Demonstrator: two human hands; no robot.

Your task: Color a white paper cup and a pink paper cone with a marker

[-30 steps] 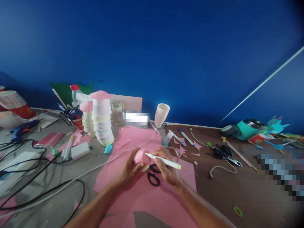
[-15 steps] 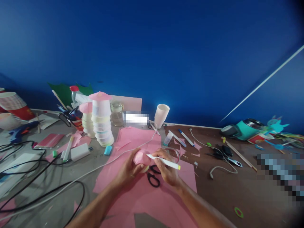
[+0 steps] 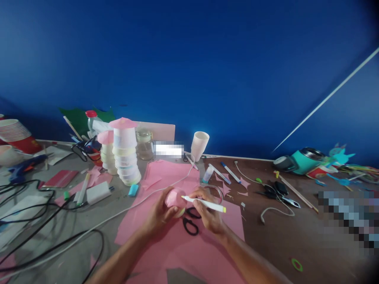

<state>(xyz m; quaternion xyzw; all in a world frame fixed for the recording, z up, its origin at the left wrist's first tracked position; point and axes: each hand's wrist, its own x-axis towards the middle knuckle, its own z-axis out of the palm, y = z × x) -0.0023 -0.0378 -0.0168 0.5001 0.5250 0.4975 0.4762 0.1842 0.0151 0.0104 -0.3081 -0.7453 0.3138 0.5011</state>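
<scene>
L hand (image 3: 161, 215) holds a small pink-topped piece (image 3: 174, 198), w/ pale rim below, over the pink paper (image 3: 166, 171), which lies on the middle part of the bench (image 3: 272, 240). Its thumb is on the near side & the fingers are curled round the left side, so they pinch the piece. R hand (image 3: 209, 209) has its thumb & fingers pinching a white marker (image 3: 210, 204) w/ yellow end; the tip is at the piece's right side, but I can't tell if it touches. Black scissor handles (image 3: 184, 226) lie on the paper btwn the two forearms; blades not clear to see. Toward the bench's back edge, left of the paper, stand a taller stack of white cups (image 3: 126, 154) & a shorter stack (image 3: 108, 157), both w/ pink tops. A blue block (image 3: 133, 190) is just beside the taller one's foot. Nr the back edge, behind the paper, is a white cup (image 3: 199, 146); pink offcuts (image 3: 244, 182) lie to its R, nearer the person.
</scene>
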